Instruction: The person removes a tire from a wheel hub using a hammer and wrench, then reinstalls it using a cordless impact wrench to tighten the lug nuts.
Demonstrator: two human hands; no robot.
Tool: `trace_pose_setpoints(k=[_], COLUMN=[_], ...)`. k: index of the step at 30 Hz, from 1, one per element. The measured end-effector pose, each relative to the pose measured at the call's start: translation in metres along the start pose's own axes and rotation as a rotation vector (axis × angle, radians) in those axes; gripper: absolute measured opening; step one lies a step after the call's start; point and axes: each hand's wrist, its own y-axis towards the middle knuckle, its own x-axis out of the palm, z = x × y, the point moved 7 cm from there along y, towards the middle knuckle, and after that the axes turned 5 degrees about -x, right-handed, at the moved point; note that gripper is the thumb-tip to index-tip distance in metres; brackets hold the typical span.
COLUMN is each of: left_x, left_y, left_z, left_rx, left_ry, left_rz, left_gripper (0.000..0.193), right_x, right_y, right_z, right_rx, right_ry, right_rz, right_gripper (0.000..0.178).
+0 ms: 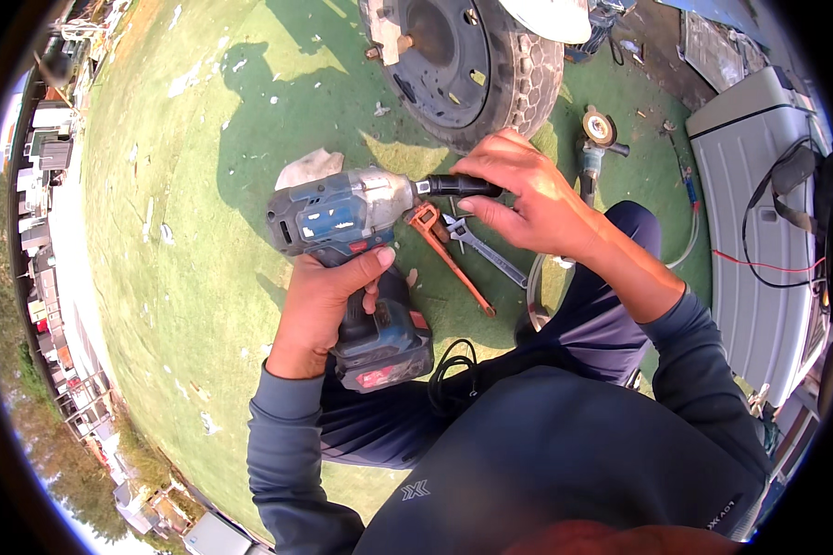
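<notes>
A blue cordless impact wrench (333,215) with a dark battery lies on its side in the air before me. My left hand (319,296) is closed round its handle, thumb on the housing. On the square drive at its nose sits a long black socket (463,186). My right hand (518,199) grips that socket between fingers and thumb from the far end. Below the tool, on the green ground, are an orange pipe wrench (446,257) and a silver adjustable wrench (487,252).
A wheel with a worn tyre (532,83) stands just beyond my hands. Right of it lies an angle grinder (594,153). A large grey case (754,222) with cables on it is at the right. A pale rag-like piece (309,168) lies behind the impact wrench.
</notes>
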Motion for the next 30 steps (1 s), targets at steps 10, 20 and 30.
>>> trace_pose_setpoints(k=[10,20,30], left_x=[-0.006,-0.020,-0.007], left_y=[-0.010,-0.012,-0.007], left_z=[0.012,0.020,0.019], left_rx=[0.041,0.091,0.042], left_ry=[0.092,0.196,-0.052], left_rz=[-0.064,-0.060,-0.120], left_gripper=[0.022,0.029,0.023], right_x=[0.007,0.017,0.012], right_y=[0.005,0.006,0.008], right_z=[0.007,0.011,0.009], right_rx=[0.342,0.479,0.437], right_ry=[0.633,0.885,0.904], right_rz=[-0.368,-0.452,-0.131], right_gripper=[0.030,0.034,0.029])
